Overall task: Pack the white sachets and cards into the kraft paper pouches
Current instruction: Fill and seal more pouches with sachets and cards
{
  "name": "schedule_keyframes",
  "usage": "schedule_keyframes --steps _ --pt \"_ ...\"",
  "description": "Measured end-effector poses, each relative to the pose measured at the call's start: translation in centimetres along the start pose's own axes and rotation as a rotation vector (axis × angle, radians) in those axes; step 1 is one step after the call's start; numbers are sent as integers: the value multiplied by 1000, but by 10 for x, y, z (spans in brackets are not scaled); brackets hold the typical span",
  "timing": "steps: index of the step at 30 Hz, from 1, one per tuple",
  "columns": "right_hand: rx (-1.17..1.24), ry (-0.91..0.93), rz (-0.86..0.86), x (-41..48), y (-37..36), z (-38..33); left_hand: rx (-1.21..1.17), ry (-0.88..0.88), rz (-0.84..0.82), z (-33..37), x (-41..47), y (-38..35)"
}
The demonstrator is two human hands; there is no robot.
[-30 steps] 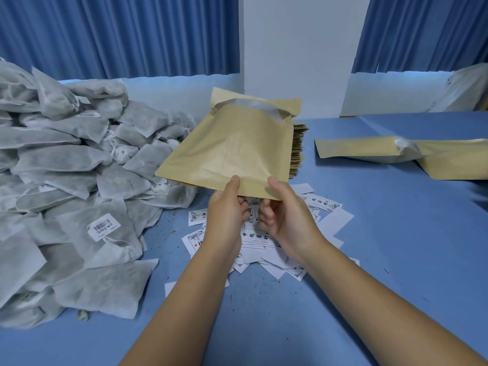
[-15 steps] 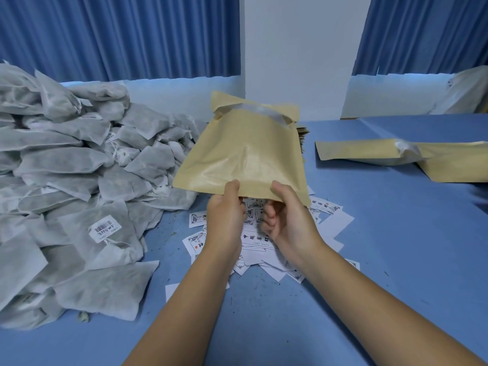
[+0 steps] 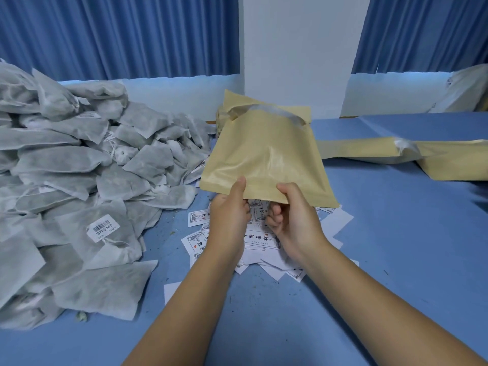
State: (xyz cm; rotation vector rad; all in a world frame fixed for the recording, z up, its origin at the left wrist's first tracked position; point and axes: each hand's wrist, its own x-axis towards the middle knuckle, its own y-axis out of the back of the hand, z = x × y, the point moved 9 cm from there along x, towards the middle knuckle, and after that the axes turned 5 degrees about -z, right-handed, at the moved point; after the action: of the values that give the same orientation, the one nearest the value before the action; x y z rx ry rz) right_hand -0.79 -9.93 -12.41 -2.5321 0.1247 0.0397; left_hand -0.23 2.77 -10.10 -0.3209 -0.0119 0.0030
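White sachets (image 3: 79,180) are heaped at the left of the blue worktop (image 3: 396,233). One bears a barcode label (image 3: 103,229) whose handwriting cannot be read. A kraft pouch (image 3: 266,159) is held up, its bottom edge pinched by the left grip (image 3: 229,220) and the right grip (image 3: 295,223), above scattered cards (image 3: 261,237) printed with black Chinese characters. More pouches (image 3: 435,159) are laid at the right.

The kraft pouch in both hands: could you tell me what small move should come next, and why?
Probably release the left hand and reach to the sachet pile on its side. It and the right hand pinch the kraft pouch by its near edge, the mouth gapes at the far end, and I cannot tell whether anything is inside.
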Motion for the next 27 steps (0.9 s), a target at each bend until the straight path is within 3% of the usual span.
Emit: schedule_keyframes --steps 5,13,18,21,24,27 --pt "-169 -46 -51 -2 -8 10 144 23 -33 -7 -2 -6" --pt "-122 39 8 3 7 -7 145 -34 -25 3 5 4" --pt "-278 -55 -111 3 -5 7 236 -61 -12 2 1 3" --pt "-230 -75 -153 5 -6 7 376 -82 -26 3 2 0" --pt "-199 -73 -156 8 -4 2 295 24 -114 -5 1 -9" --pt "-220 -122 -198 6 -10 6 159 63 -100 -6 2 -6"
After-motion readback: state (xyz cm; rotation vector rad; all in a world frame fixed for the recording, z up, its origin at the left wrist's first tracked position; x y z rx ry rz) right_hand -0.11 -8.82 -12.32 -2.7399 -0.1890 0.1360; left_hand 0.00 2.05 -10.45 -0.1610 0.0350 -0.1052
